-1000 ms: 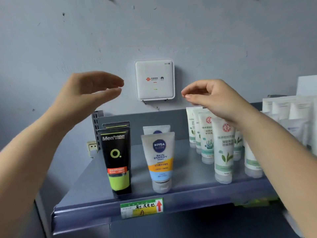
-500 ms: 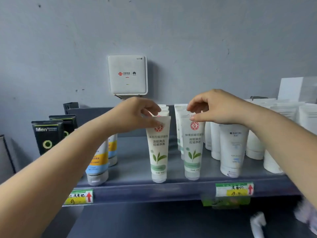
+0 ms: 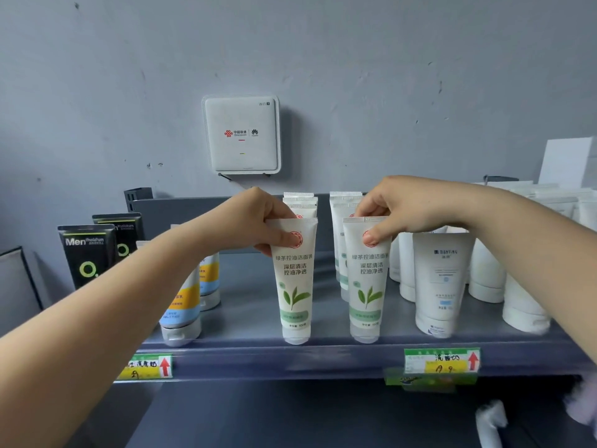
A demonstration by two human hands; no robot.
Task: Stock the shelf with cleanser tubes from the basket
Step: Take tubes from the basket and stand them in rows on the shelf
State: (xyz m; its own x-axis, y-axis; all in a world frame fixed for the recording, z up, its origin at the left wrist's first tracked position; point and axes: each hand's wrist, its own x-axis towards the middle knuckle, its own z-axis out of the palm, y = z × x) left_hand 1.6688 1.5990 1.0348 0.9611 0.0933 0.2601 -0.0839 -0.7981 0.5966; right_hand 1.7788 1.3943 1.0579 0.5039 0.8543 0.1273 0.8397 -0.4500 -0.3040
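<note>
The top of a green-leaf tube (image 3: 295, 279) is pinched by the left hand (image 3: 255, 218), and the top of a second tube (image 3: 368, 279) just beside it by the right hand (image 3: 397, 208). Both tubes are stood cap-down at the front edge of the shelf (image 3: 323, 354), with like tubes lined up behind. Black tubes (image 3: 87, 253) are kept at the left, white tubes (image 3: 442, 279) at the right.
</note>
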